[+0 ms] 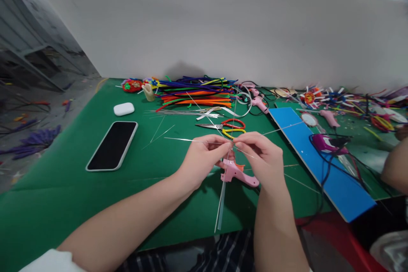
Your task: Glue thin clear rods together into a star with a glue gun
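Fingertips of L hand [206, 155] & R hand [259, 156] are pinched together on thin wires [191, 140] crossed above pink glue gun [237, 173], at 6 o'clock from scissors [225, 126]; crossing pt should be held tight, twists kept small.

Green table cover [63, 204]; pink glue gun [237, 173]; scissors [228, 127] with red and yellow handles; blue board [318, 165]; white earbud case [124, 109]; phone [112, 145], black screen, pale rim; pipe cleaners [197, 91] in orange, purple, green, red; silvery thin wires [204, 141].

Phone [112, 145] lies left of scissors [223, 127].
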Tool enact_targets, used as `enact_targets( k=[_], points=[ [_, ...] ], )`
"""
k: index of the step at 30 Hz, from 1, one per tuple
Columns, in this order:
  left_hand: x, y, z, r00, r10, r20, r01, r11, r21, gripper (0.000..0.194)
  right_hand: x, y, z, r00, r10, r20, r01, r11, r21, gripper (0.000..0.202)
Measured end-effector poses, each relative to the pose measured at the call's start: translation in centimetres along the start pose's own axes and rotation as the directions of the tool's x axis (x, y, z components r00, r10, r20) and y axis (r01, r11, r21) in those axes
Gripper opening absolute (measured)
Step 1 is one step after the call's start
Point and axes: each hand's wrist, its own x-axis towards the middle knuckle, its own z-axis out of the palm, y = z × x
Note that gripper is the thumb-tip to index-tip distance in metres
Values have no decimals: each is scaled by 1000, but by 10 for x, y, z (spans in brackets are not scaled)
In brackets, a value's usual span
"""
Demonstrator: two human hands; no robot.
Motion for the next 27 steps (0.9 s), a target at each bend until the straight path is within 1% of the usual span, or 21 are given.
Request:
enact_targets(
  k=[5, 7, 9, 11, 14, 17, 20, 24, 27],
  points=[
    [6, 1, -4, 999, 19, -31, -16, 994, 105, 20, 3, 13, -5, 982, 161, 96, -161, 987, -10, 9],
    [9, 3, -7, 999, 16, -31, -12, 991, 135, 20, 5, 20, -8, 974, 214, 74, -215, 977, 2, 10],
    [11, 5, -8, 1000, -1, -26, 5, 988, 155, 19, 6, 26, -10, 967, 253, 20, -254, 966, 53, 10],
    [12, 5, -9, 1000, -23, -9, 25, 985, 170, 16, 7, 30, -11, 961, 276, -9, -274, 956, 108, 10],
    [12, 3, -10, 997, -62, 51, 52, 983, 173, 13, 6, 31, -10, 961, 277, 7, -274, 944, 182, 9],
    [11, 2, -10, 986, -122, 118, 101, 980, 172, 13, 4, 32, -7, 965, 252, 80, -264, 932, 247, 8],
    [11, 3, -9, 974, -166, 152, 137, 973, 186, 14, 3, 33, -3, 959, 239, 150, -275, 913, 303, 10],
    [11, 4, -9, 962, -178, 205, 138, 971, 196, 16, 3, 32, 0, 961, 231, 151, -271, 896, 351, 9],
    [12, 2, -10, 956, -191, 223, 147, 969, 198, 15, 3, 29, 0, 957, 248, 154, -287, 892, 348, 10]
  ],
)
